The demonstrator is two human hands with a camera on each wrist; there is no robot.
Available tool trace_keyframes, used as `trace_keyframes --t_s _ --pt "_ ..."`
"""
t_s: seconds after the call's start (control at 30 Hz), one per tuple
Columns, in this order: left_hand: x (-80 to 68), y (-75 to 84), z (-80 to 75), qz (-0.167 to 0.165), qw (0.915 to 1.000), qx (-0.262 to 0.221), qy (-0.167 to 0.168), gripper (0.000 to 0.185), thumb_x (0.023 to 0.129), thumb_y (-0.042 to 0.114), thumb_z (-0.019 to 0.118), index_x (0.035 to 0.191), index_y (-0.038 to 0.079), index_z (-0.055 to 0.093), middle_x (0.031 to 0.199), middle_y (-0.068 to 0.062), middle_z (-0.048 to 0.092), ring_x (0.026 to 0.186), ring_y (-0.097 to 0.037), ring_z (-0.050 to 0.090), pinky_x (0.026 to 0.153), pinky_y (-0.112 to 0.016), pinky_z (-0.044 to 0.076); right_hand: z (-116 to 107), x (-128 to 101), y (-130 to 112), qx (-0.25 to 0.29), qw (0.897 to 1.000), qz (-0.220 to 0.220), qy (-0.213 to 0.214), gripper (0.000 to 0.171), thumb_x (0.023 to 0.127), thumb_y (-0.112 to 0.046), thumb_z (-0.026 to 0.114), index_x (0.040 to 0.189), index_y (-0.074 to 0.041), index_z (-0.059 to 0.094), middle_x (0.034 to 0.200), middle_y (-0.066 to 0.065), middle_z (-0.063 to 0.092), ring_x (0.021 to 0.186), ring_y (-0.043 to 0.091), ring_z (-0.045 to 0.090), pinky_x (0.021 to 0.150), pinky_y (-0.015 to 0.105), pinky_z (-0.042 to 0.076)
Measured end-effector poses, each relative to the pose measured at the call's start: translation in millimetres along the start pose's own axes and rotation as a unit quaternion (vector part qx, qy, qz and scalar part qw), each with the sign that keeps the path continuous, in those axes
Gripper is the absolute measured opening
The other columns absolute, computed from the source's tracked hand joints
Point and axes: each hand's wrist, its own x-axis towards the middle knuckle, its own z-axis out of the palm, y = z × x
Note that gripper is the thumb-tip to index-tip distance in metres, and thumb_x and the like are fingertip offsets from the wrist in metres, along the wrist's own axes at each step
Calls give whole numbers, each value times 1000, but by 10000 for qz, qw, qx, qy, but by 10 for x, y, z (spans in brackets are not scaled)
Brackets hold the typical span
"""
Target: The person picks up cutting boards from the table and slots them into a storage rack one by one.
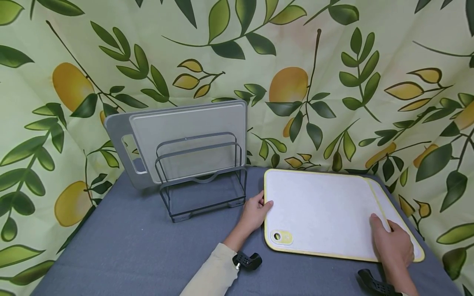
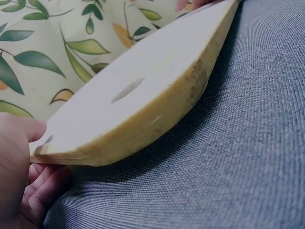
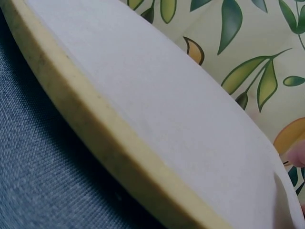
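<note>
A white cutting board (image 1: 322, 209) with a yellow rim lies on the grey table (image 1: 129, 255), at the right. My left hand (image 1: 255, 211) grips its left edge. In the left wrist view the thumb lies on top and the fingers (image 2: 33, 186) curl under the board (image 2: 133, 90), whose near edge stands slightly off the cloth. My right hand (image 1: 394, 244) holds the front right corner with the thumb on top; its other fingers are hidden. The right wrist view shows only the board's thick yellow edge (image 3: 95, 138) close up.
A dark wire rack (image 1: 201, 176) stands at the back left, with a grey cutting board (image 1: 185, 123) upright in its rear slot. A leaf-and-lemon patterned curtain (image 1: 333, 61) closes off the back and both sides. Bare grey cloth lies in front of the rack.
</note>
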Motion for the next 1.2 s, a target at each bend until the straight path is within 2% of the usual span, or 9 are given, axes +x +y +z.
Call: trace_keyframes --t_s 0.17,0.33,0.7,1.2 --pt "5 -18 2 83 9997 153 -161 57 94 21 71 145 1 53 80 0 59 59 1 49 55 -16 42 4 9 12 -59 10000 -13 30 94 92 -76 34 159 -10 29 161 25 32 139 53 35 111 65 28" --pt "18 -37 -1 68 9993 272 -236 59 92 20 73 144 3 53 82 0 62 59 3 50 56 -16 44 3 8 2 -57 10000 8 19 94 92 -76 34 159 -11 29 161 25 32 139 52 34 111 65 28" --pt "6 -30 -11 105 9993 -277 -243 63 91 15 74 147 0 49 85 -2 60 61 0 51 56 -16 45 -25 -26 -25 153 9998 107 -13 91 93 -73 35 158 -10 33 160 24 35 139 50 35 113 64 26" --pt "0 -9 -22 124 9988 -432 -196 62 91 13 75 146 1 51 85 -2 59 63 -2 49 58 -15 44 -44 -33 -20 439 9988 209 -47 91 92 -75 36 158 -12 34 161 22 34 143 48 32 116 62 25"
